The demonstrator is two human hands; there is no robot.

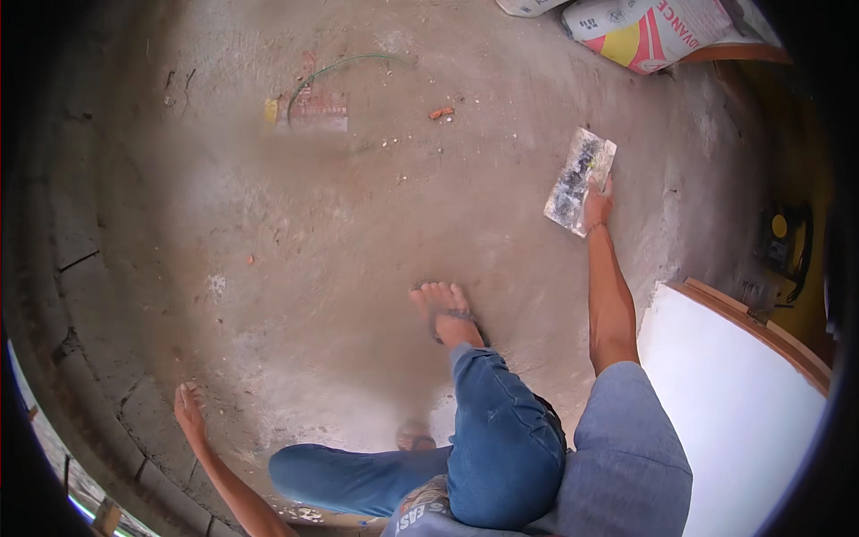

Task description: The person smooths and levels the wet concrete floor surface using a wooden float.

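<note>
My right hand (599,204) is closed on a plastering float (577,183), a rectangular flat tool, pale at the edges and smeared dark across the middle. It is over the dusty grey-brown floor (340,219), out to the right of my foot. Whether its underside touches the floor cannot be seen. Far to the left, my left hand (189,413) is low near the floor with its fingers loosely stretched and nothing visible in them. The brick edging lies just beyond it.
Printed bags (640,31) lie at the far right. A torn wrapper piece (324,114), green strand (344,63) and orange chip (441,113) lie on the floor. A white panel (734,403) with wooden edge stands right. Curved brick edging (85,376) runs left. My sandalled foot (450,315) is central.
</note>
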